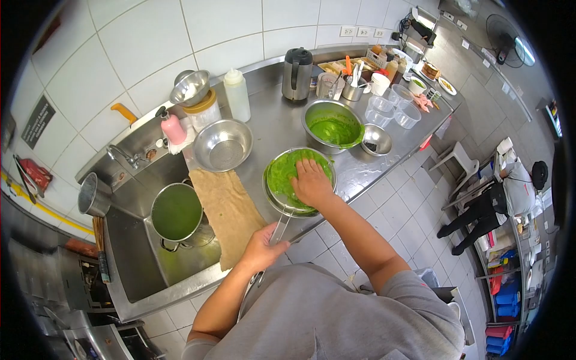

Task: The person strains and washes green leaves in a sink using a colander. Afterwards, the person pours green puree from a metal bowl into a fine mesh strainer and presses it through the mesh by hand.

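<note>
My left hand (pixel 263 249) is wrapped round the metal handle of a strainer (pixel 284 223), which rests over a steel bowl near the counter's front edge. Bright green pulp (pixel 282 174) fills the strainer. On top of that pulp lies my right hand (pixel 312 182), its fingers spread and pressed down, holding nothing. Just behind it stands a steel pot (pixel 308 114) with more green mixture inside and smeared on its rim. A small steel bowl (pixel 377 140) with dark bits sits to the right of this pot.
Left are a sink (pixel 129 264) holding a pot of green liquid (pixel 176 211), a brown cloth (pixel 223 207) and an empty steel bowl (pixel 222 144). Clear plastic containers (pixel 407 114) and a steel jug (pixel 297 75) stand behind. A person (pixel 510 189) is at the far right.
</note>
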Action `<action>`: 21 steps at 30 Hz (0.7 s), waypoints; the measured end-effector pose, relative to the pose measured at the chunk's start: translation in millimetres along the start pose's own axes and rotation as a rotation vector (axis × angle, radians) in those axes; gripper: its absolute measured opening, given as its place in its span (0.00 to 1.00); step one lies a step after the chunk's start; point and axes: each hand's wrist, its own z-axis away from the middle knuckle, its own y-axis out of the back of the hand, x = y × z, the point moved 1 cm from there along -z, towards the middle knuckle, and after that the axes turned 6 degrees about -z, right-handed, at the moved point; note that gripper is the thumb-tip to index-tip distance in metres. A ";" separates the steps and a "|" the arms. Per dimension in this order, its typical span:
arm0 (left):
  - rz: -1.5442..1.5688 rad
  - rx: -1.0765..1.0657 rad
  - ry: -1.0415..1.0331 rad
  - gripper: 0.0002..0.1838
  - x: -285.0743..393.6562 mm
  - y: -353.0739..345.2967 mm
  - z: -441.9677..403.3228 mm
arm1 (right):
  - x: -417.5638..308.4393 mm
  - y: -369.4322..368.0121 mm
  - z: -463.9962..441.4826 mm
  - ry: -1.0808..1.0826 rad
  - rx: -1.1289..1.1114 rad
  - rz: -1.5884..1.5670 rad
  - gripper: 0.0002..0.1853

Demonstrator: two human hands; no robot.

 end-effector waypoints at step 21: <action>-0.168 0.153 -0.135 0.24 -28.1 -2.5 -6.1 | -1.7 5.2 -8.0 -0.060 0.067 -0.416 0.27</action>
